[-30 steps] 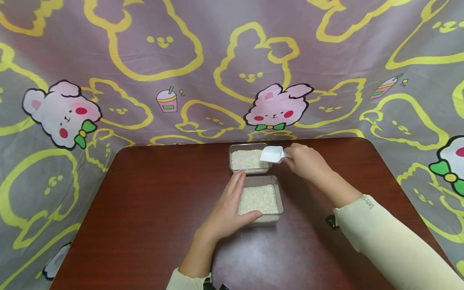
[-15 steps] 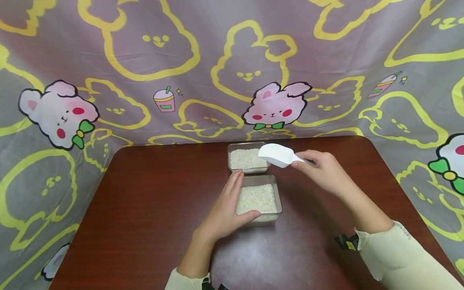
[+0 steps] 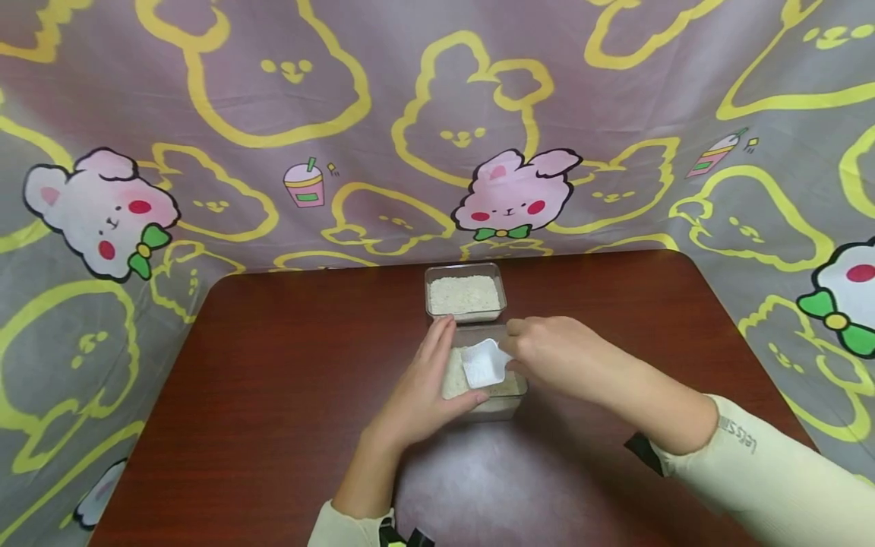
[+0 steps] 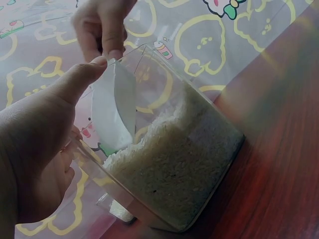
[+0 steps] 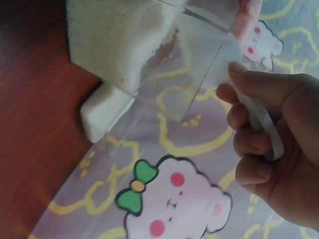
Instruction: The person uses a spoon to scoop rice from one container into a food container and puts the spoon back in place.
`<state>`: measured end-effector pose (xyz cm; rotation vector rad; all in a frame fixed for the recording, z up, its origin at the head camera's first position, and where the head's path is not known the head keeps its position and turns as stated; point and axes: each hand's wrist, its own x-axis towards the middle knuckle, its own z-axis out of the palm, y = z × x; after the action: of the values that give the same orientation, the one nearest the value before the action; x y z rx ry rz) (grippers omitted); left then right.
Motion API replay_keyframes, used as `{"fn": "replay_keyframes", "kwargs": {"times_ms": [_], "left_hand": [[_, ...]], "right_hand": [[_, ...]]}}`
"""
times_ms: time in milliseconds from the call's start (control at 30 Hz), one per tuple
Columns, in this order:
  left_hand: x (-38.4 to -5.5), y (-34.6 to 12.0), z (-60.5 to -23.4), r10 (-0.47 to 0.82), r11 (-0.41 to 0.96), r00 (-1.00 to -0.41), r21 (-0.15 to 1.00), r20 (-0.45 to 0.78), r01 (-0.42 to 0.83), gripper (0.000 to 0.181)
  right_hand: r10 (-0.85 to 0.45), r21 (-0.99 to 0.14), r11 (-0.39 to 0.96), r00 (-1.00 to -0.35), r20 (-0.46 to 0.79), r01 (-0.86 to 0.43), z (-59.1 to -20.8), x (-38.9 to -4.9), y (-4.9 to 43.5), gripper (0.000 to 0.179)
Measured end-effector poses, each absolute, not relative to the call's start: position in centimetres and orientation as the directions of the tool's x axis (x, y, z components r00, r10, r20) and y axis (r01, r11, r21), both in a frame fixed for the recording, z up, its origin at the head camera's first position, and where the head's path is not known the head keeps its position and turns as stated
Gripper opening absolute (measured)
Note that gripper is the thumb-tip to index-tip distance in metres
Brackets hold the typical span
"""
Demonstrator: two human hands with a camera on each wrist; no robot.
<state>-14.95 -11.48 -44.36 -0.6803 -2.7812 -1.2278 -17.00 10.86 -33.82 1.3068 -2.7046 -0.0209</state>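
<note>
A clear box partly filled with rice stands mid-table. My left hand holds it at the left, fingers along its side and thumb at the near rim. In my right hand is a white scoop, gripped by its handle. The scoop's bowl is down inside the box, tilted, with its edge at the rice surface in the left wrist view. Whether rice lies in the bowl, I cannot tell. Behind stands a second clear box of rice, apart from both hands.
The brown wooden table runs back to a patterned curtain that encloses the far side and both flanks. The far box sits just behind the near one, close to the table's back edge.
My right hand has brought the scoop from over the far box toward me and down into the near box, turning it on the way. The left hand has stayed on the near box.
</note>
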Motion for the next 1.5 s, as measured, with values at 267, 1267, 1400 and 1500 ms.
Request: {"fn": "replay_keyframes", "kwargs": {"times_ms": [267, 1267, 1400, 1500], "left_hand": [[-15.4, -11.3, -44.5, 0.382, 0.599, -0.902, 0.689, 0.203, 0.409, 0.105], [-14.9, -11.6, -44.6, 0.385, 0.586, -0.911, 0.724, 0.146, 0.364, 0.106], [-15.0, -11.7, -44.4, 0.387, 0.580, -0.908, 0.723, 0.161, 0.375, 0.105], [-15.1, -11.8, -44.2, 0.399, 0.585, -0.902, 0.712, 0.165, 0.389, 0.105]], "right_hand": [[-0.749, 0.074, 0.649, -0.653, -0.112, -0.757, -33.3, -17.9, 8.8, 0.012], [-0.627, -0.303, 0.765, -0.765, -0.147, -0.568, -39.5, -18.4, 5.6, 0.021], [-0.613, -0.320, 0.771, -0.778, -0.138, -0.551, -39.2, -18.3, 5.5, 0.022], [-0.596, -0.319, 0.784, -0.789, -0.148, -0.532, -38.8, -18.2, 5.4, 0.023]]}}
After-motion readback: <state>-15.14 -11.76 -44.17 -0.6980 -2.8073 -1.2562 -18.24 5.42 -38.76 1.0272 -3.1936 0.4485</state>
